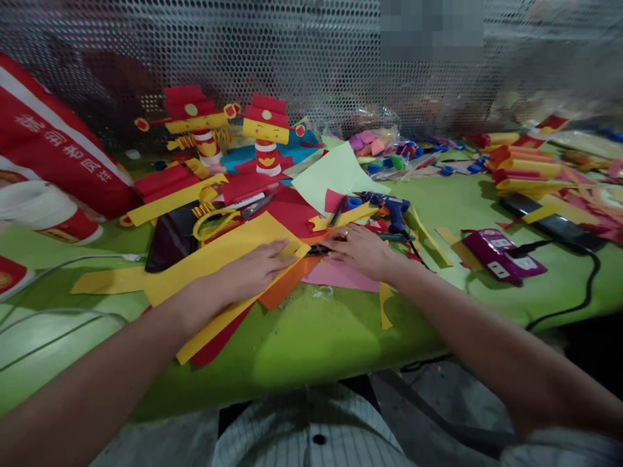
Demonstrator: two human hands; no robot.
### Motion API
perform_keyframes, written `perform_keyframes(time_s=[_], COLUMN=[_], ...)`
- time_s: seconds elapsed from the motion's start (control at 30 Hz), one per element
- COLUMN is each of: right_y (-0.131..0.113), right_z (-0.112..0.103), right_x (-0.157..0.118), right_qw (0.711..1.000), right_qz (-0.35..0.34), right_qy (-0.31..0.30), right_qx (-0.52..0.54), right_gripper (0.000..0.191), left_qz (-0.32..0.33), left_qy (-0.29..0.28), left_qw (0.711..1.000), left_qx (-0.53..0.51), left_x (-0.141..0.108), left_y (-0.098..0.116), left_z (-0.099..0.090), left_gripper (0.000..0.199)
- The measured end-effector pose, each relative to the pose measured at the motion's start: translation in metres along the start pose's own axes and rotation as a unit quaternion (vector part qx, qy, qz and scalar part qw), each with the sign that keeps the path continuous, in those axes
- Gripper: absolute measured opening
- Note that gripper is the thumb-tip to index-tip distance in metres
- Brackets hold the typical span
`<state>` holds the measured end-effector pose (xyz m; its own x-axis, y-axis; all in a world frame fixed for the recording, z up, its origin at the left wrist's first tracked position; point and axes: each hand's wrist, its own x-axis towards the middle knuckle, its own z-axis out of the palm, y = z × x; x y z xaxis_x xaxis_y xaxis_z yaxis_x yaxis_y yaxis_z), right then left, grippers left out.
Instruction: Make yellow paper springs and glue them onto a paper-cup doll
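Observation:
My left hand (256, 267) lies flat on a large sheet of yellow paper (195, 272), its fingers stretched toward the sheet's right end. Just to the right, my right hand (363, 250) reaches into a heap of paper scraps, fingers spread and bent downward. A dark object (318, 249), too covered to name, shows by its fingertips. Under and beside the hands are an orange strip (287, 283) and a pink sheet (335, 275). A blue glue gun (389, 206) lies behind my right hand. Yellow-handled scissors (214, 224) rest beyond the yellow sheet.
Two red and yellow paper figures (267, 130) stand at the back before a perforated metal panel (311, 58). A dark phone (171, 237) and paper cup (68, 217) are left. A purple power adapter (503, 255) with a black cable sits right. The green tabletop's edge (292, 376) is near me.

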<state>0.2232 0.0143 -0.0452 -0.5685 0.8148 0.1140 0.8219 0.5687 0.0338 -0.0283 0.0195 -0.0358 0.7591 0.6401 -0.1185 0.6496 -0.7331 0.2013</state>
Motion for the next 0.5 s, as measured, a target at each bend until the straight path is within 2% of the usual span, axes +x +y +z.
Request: perform_keyframes(time_s=[0.17, 0.5], right_y=[0.000, 0.014], right_z=[-0.001, 0.007], right_x=[0.006, 0.004], right_qw=[1.000, 0.997], right_qz=[-0.008, -0.072], right_qy=[-0.017, 0.020], right_qx=[0.007, 0.014], right_gripper=[0.033, 0.032], left_qz=[-0.023, -0.034], left_qy=[0.020, 0.015], left_qw=[1.000, 0.999], left_qx=[0.004, 0.013], left_x=[-0.010, -0.010], left_y=[0.000, 0.002], left_z=[0.008, 0.013], left_gripper=[0.044, 0.045])
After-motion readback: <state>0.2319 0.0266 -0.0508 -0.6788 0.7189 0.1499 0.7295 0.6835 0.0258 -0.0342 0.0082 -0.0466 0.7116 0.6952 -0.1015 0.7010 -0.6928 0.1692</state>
